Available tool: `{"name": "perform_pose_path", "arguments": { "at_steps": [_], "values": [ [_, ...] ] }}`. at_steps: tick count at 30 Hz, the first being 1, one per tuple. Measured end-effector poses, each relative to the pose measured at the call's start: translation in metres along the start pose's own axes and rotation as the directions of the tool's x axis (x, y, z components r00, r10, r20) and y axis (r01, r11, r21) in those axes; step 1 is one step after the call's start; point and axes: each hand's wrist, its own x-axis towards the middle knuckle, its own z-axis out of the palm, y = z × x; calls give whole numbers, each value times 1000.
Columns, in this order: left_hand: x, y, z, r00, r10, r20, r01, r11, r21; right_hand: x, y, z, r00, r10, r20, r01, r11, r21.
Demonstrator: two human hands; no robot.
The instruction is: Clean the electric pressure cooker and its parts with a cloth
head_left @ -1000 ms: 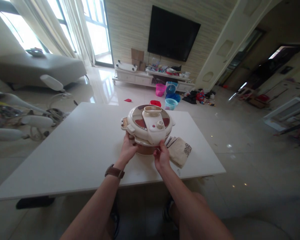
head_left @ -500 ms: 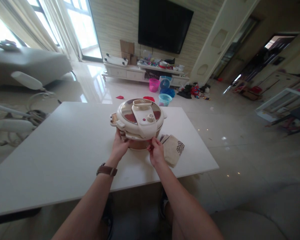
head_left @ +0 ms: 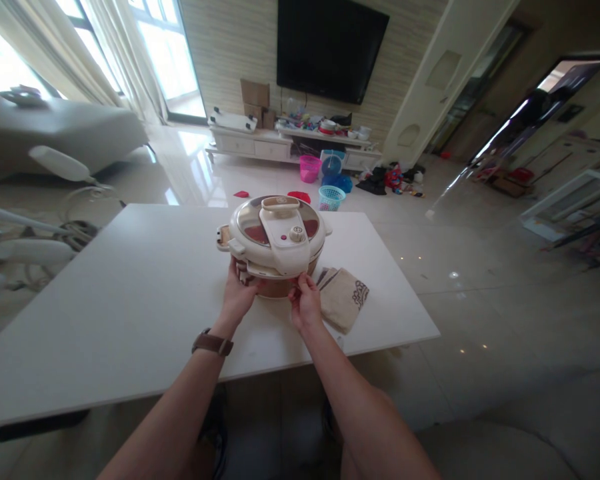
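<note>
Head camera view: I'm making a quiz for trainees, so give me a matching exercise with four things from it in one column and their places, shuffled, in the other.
Things:
1. pressure cooker
2. folded cloth
3. wristwatch
4. television

Places:
A. on the far wall
B. on the left arm
C. on the white table, between the left hand and right hand
D. flat on the table, right of the cooker

Pairs: 1-C, 2-D, 3-B, 4-A

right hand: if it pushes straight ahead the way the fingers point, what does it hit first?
The right hand points away from the person, fingertips at the near lower edge of the pressure cooker. It would press straight into the cooker's body; the folded cloth lies off to its right.
</note>
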Motion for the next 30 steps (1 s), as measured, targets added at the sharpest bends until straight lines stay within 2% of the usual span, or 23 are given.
{"name": "perform_pose_path", "arguments": {
  "at_steps": [8,20,30],
  "values": [
    [1,-6,0,1000,10,2,-10,1000,-14,0,3,4,1000,-1,-23,2,999,46],
    [-3,5,1,1000,-10,5,10,1000,-2,0,5,2,1000,-12,-11,12,1000,16],
    [-2,5,2,1000,-29,-9,29,1000,0,0,6,2,1000,-24,-11,24,1000,-8]
  ]
}}
